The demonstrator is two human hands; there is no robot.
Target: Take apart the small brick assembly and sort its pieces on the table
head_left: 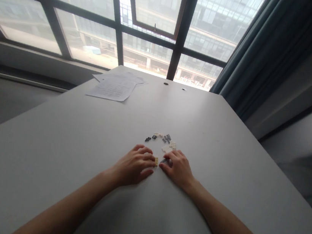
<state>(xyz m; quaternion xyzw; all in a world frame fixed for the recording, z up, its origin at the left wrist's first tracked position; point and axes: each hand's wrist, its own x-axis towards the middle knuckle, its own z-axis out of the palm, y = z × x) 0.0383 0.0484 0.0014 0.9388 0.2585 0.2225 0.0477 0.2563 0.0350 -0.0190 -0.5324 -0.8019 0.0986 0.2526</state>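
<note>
My left hand (135, 164) rests on the table with its fingers curved over a pale yellow toy building brick (156, 162). Part of that studded brick is hidden under the fingertips, and the thumb lies just in front of it. Just to the right, my right hand (178, 168) is closed on a grey toy building brick (165, 161), mostly covered by the fingers. The two bricks are a small gap apart. Beyond the right fingertips lie white bricks (169, 147).
Small black bricks (148, 139), cream pieces (158, 134) and grey bricks (167, 138) form a loose arc beyond my hands. Printed papers (113, 88) lie at the far left of the white table (200, 126). Windows and a dark curtain (247, 56) stand behind.
</note>
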